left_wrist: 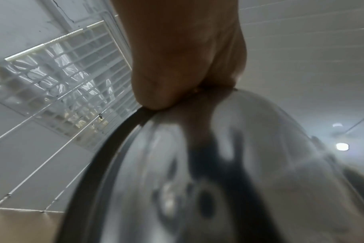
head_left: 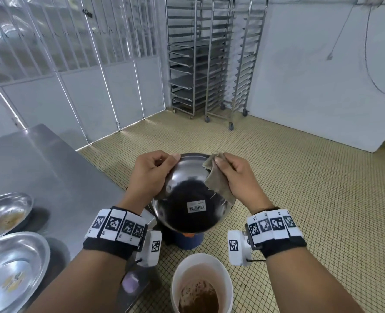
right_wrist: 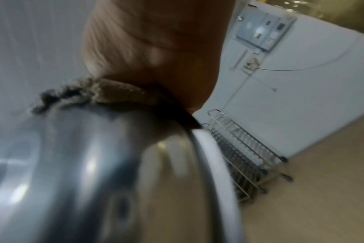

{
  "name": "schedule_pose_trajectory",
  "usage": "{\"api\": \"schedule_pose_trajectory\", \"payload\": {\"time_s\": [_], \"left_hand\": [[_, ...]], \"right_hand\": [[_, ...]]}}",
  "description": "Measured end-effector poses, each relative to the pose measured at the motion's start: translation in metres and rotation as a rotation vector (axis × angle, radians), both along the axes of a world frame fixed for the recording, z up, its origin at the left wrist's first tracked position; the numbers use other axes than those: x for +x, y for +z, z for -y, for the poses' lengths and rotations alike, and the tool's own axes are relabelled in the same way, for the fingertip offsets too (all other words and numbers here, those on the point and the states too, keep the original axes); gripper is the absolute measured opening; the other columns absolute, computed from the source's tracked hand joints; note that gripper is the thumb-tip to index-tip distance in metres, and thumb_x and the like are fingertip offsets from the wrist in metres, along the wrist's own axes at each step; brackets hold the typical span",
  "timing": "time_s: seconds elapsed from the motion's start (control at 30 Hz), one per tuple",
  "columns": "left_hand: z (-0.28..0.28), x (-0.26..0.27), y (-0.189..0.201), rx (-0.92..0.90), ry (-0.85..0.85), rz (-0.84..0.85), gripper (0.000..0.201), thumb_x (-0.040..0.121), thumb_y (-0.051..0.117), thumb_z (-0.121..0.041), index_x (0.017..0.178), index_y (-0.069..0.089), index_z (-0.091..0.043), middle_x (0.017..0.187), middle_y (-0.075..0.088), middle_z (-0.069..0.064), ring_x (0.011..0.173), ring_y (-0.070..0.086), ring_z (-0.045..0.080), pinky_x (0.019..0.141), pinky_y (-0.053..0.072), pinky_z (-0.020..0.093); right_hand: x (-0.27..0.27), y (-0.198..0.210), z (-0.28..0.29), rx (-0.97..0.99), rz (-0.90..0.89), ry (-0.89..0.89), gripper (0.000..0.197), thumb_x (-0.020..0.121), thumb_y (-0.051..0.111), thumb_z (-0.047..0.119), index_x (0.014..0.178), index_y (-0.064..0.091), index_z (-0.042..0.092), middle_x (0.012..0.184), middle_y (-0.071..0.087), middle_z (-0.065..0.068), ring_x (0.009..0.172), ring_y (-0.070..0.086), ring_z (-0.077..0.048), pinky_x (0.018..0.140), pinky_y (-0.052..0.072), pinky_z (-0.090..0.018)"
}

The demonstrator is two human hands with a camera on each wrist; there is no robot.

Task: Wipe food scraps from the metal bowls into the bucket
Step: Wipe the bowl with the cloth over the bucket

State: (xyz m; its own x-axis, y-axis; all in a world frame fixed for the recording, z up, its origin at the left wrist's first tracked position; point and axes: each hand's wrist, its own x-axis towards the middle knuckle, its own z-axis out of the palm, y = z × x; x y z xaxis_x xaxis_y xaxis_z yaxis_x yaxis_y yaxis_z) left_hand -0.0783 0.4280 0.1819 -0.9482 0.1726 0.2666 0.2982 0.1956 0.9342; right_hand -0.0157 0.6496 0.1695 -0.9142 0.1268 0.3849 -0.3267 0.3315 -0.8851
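Forearms with tagged wristbands fill the bottom of the head view; between them, low on the tiled floor, stands a white bucket (head_left: 202, 283) with brown scraps inside. Above it, the metal bowl (head_left: 190, 195) is held tilted, underside toward the camera, a barcode sticker (head_left: 196, 207) on its base. Left hand (head_left: 152, 175) grips the bowl's left rim, fingers curled over the edge, thumb along the top. Right hand (head_left: 237, 177) pinches a tan cloth (head_left: 218, 179) against the right rim, cloth draped over the bowl's outer side. A blue container (head_left: 190, 240) sits on the floor behind the bowl, mostly hidden. On the steel table (head_left: 51, 168) at left lie two more metal bowls (head_left: 10, 267), both smeared with residue. Wheeled tray racks (head_left: 214, 59) stand against the far wall. Left wrist view: fingers (left_wrist: 156, 92) clamped on the bowl's dark rim, blurred. Right wrist view: palm pressing the frayed cloth onto the bowl's edge; fingertips hidden, picture blurred.
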Motion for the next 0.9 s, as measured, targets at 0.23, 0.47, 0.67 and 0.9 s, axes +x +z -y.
{"api": "schedule_pose_trajectory", "payload": {"time_s": [0.23, 0.47, 0.67, 0.9], "left_hand": [[-0.006, 0.003, -0.014, -0.100, -0.017, -0.028, 0.025, 0.097, 0.070, -0.033, 0.077, 0.074, -0.018, 0.057, 0.066, 0.003, 0.046, 0.057, 0.012, 0.044, 0.045, 0.023], [0.001, -0.003, -0.005, 0.018, 0.104, -0.040, 0.025, 0.095, 0.073, -0.032, 0.074, 0.073, -0.018, 0.053, 0.065, -0.007, 0.043, 0.055, 0.004, 0.043, 0.041, 0.018], [-0.003, 0.007, -0.010, -0.046, -0.031, -0.061, 0.022, 0.096, 0.072, -0.030, 0.078, 0.074, -0.015, 0.054, 0.065, -0.002, 0.046, 0.058, 0.013, 0.041, 0.044, 0.022], [0.012, 0.002, -0.019, 0.123, 0.114, -0.011, 0.027, 0.097, 0.071, -0.033, 0.075, 0.073, -0.017, 0.048, 0.059, -0.003, 0.038, 0.054, 0.017, 0.036, 0.040, 0.026]], "right_hand": [[-0.011, -0.002, -0.001, 0.218, 0.044, -0.047, 0.025, 0.105, 0.054, 0.024, 0.087, 0.071, 0.024, 0.084, 0.072, 0.016, 0.081, 0.065, -0.001, 0.077, 0.051, -0.029], [-0.013, 0.000, -0.002, 0.060, 0.047, -0.027, 0.017, 0.105, 0.052, 0.021, 0.108, 0.069, 0.019, 0.100, 0.075, 0.013, 0.098, 0.070, -0.006, 0.092, 0.053, -0.032], [-0.018, 0.005, 0.008, 0.425, 0.045, -0.030, 0.031, 0.096, 0.046, 0.047, 0.093, 0.068, 0.026, 0.092, 0.074, 0.008, 0.089, 0.067, -0.014, 0.084, 0.053, -0.046], [-0.002, -0.001, 0.005, 0.037, 0.059, -0.007, 0.034, 0.108, 0.045, 0.014, 0.093, 0.072, 0.029, 0.093, 0.074, 0.022, 0.092, 0.067, 0.003, 0.086, 0.047, -0.020]]}}
